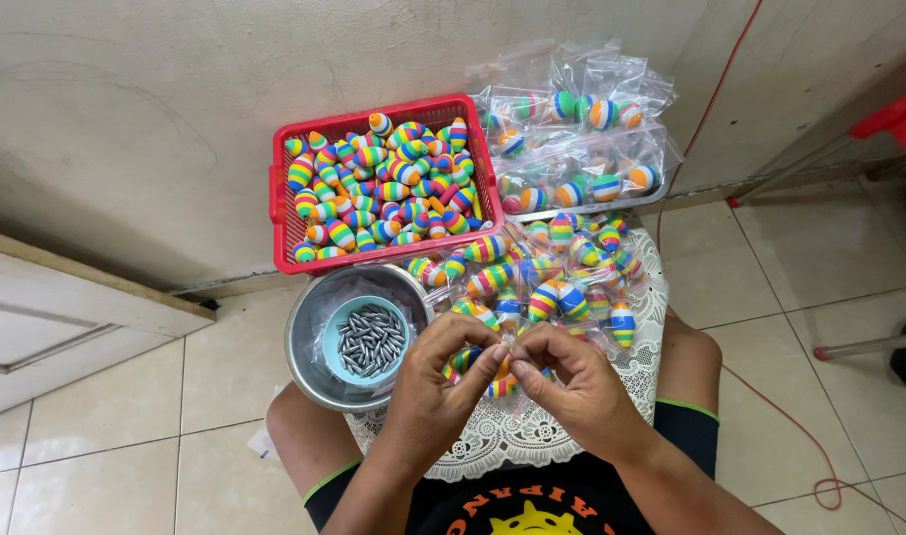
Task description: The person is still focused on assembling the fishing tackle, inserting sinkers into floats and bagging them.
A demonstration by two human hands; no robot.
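Seen from above, my left hand [433, 381] and right hand [572, 381] meet on the lace cloth [532, 436] over my lap, fingertips pinched together on one striped float [468, 359]. Beyond the cloth, bagged floats [562, 277] pile up; the red basket [280, 198] looks full of loose ones, so plenty remains.

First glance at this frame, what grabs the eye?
The red basket against the wall, heaped with rainbow-striped floats, stands out most. Right of it and across the lace cloth on the person's lap lie clear bags of the same floats. At centre, the left hand and right hand pinch one small bag together, beside a metal bowl holding grey weights.
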